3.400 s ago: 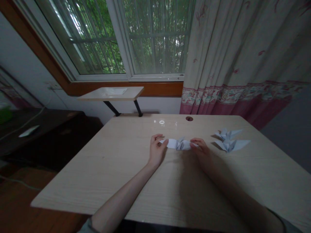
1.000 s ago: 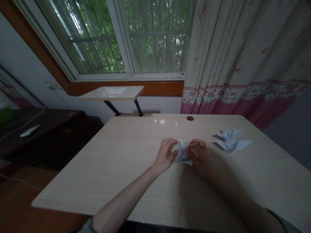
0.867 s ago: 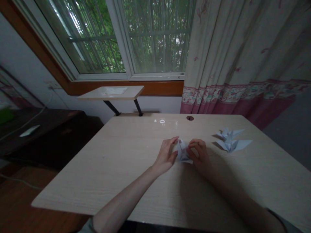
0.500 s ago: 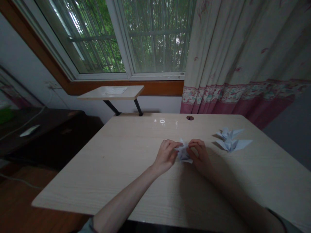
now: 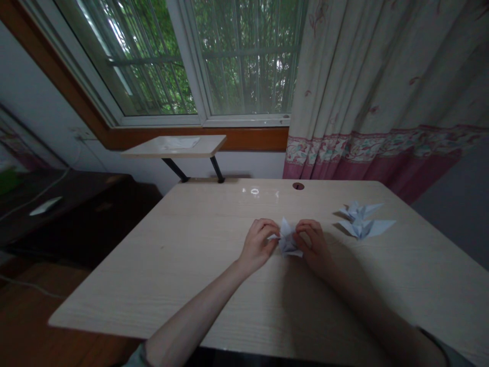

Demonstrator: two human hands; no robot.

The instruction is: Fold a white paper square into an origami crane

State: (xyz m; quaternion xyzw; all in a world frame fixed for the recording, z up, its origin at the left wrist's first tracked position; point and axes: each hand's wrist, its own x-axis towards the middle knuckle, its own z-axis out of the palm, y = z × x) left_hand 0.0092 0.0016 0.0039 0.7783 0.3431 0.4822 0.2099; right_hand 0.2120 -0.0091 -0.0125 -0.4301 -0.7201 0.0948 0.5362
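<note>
Head camera looks down on a pale wood-grain table [image 5: 153, 285] with a folded paper piece [image 5: 287, 240] near the middle of its far half. The paper is white to pale blue, creased into a narrow, many-layered form. One pointed flap stands up near its centre, a thin tip sticks out toward the left, and a flatter edge lies at the bottom. Its lower edge sits at or very near the tabletop; the fingers hide part of it.

Both hands are curled and close together, holding the paper from opposite sides. The left hand [image 5: 260, 245] pinches the thin left tip between its fingers [image 5: 267, 227] and thumb. The right hand [image 5: 311, 243], partly in its own shadow, grips the right side with its fingers [image 5: 308, 228] bent over the folds.

Just to the right, well within reach of the right hand, two finished-looking origami cranes [image 5: 359, 210] [image 5: 364, 229] lie close together, wings spread. Beyond the table's far edge, a small wall-mounted shelf [image 5: 173, 146] stands below a window [image 5: 244, 61], beside a pink-bordered floral curtain [image 5: 374, 102].
</note>
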